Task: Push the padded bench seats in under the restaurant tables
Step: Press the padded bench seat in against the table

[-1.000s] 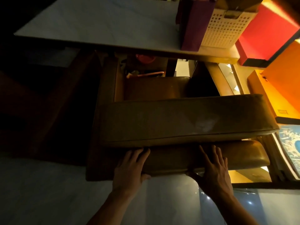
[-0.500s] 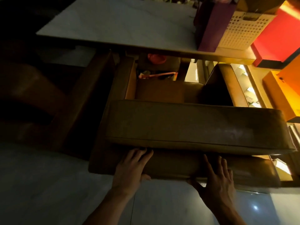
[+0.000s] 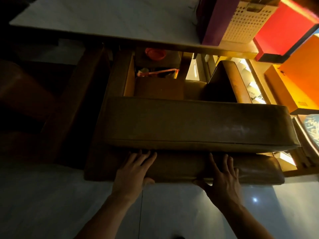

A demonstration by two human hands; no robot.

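A long brown padded bench seat [image 3: 181, 168] lies low on the floor in front of me. A second, thicker padded seat [image 3: 189, 123] sits on top of it, farther in. Beyond them a white marble table [image 3: 107, 19] overhangs the space, and more brown cushions stand under its edge. My left hand [image 3: 133, 171] rests on the lower seat's near edge, fingers flat on top and thumb on the front face. My right hand [image 3: 222, 176] holds the same edge the same way, farther right.
A purple bag [image 3: 217, 21] and a white perforated basket [image 3: 245, 23] stand on the table's right end. Red [image 3: 283, 30] and orange [image 3: 300, 69] lit panels line the right side. A red bowl [image 3: 155, 52] sits under the table. Dark wooden furniture [image 3: 72, 100] stands to the left, glossy floor tiles [image 3: 51, 204] below.
Both hands keep the same hold on the lower seat's near edge. The view shifted sideways and back. The seats' distance to the table looks about the same.
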